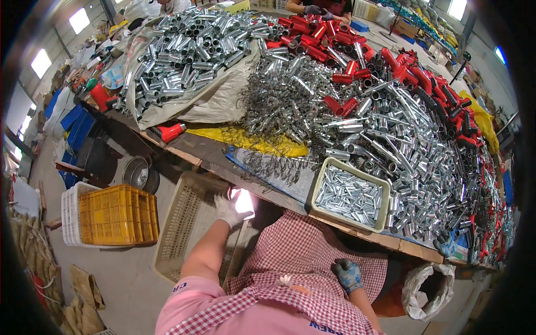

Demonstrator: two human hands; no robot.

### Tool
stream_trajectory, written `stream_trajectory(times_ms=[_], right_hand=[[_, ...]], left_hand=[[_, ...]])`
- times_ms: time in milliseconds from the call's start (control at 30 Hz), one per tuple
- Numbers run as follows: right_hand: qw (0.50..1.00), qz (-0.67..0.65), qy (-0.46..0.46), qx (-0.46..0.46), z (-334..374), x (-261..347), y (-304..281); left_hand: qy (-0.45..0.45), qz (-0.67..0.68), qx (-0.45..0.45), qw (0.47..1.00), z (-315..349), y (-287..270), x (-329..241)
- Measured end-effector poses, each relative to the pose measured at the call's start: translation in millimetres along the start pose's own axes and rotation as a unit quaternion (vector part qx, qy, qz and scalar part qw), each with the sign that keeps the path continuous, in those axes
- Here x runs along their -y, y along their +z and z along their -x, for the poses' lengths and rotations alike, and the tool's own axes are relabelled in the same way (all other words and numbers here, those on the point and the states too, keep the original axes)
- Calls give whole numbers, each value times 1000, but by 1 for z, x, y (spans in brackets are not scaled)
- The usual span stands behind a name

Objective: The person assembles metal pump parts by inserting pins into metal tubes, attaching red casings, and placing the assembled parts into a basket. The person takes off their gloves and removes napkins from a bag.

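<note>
My left hand [226,211], in a whitish glove, is over the right side of a beige perforated crate [167,237] below the table edge. Its fingers and thumb close around a small, glaring white object [244,203] with a reddish edge, too overexposed to identify. My right hand [348,275], in a blue and grey glove with dark fingertips, rests low against the checked apron [296,240]. Its fingers are curled, and anything inside them is hidden. Ahead of it on the table edge stands a pale tray [385,206] full of short metal pins.
Silver tubes [192,53] heap on a cloth sack [223,100]. Springs [279,95], red sleeves [312,42] and red-handled tools [424,78] cover the table. A yellow crate [120,215] stands at left, a white-lined bin [427,293] at right. Another person [329,8] works across the table.
</note>
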State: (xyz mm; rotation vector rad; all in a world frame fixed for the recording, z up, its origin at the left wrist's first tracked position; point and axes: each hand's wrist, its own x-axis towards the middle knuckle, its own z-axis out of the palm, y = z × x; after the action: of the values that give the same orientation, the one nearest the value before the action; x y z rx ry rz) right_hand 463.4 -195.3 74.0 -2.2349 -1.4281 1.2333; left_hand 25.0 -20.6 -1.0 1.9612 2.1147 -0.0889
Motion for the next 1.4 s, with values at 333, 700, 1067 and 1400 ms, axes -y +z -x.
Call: stream_trajectory(times_ms=[333, 700, 1067, 1400], right_hand=[[1000, -21, -14, -8, -8, -22, 8], [999, 30, -24, -11, -3, -6, 3], [999, -32, -5, 2, -1, -12, 5], [999, 35, -15, -2, -2, -9, 3]], left_hand=[[-29, -6, -15, 999, 8, 6, -3], [-30, 98, -150, 983, 44, 29, -4], [-78, 159, -162, 971, 48, 44, -12], [-30, 141, -203, 968, 45, 44, -9]])
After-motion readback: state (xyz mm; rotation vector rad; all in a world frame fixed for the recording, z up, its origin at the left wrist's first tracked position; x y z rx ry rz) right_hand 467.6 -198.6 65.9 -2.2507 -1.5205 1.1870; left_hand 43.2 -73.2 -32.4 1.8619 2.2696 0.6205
